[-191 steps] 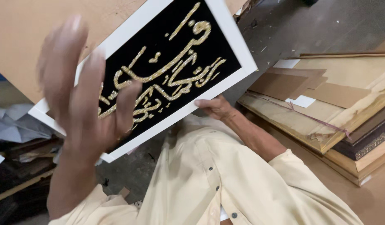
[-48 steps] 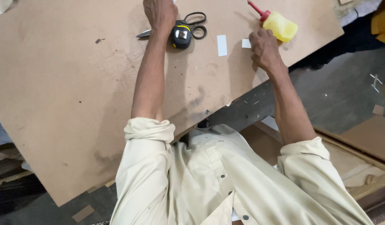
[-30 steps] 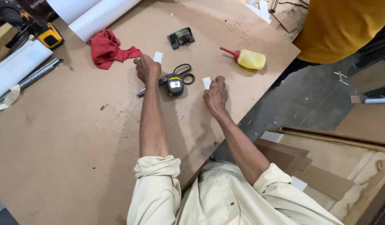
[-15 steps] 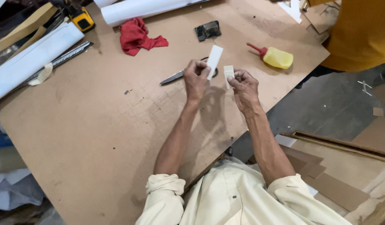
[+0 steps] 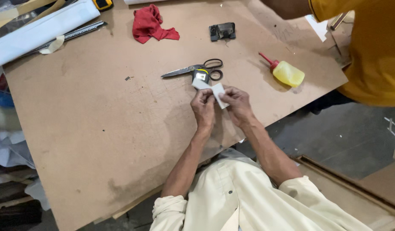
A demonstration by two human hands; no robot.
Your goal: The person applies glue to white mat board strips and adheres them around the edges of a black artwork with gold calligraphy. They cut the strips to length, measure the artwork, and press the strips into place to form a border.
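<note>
My left hand [image 5: 203, 106] and my right hand [image 5: 235, 102] are side by side above the brown board table [image 5: 99, 119]. Together they pinch small white card pieces [image 5: 213, 89] between the fingertips. Just beyond the hands lie black-handled scissors [image 5: 193, 70] with a small tape measure [image 5: 201, 75] resting against them.
A yellow squeeze bottle with a red nozzle [image 5: 285, 72] lies to the right, a red cloth [image 5: 151, 25] and a small black tool [image 5: 222, 31] farther back. White rolls and strips [image 5: 39, 30] lie at the far left. A person in a yellow shirt [image 5: 368, 47] stands at the right.
My hands have drawn closer together and toward me, bringing the two white pieces together. The view has shifted, and the person in yellow now reaches over the table's far side.
</note>
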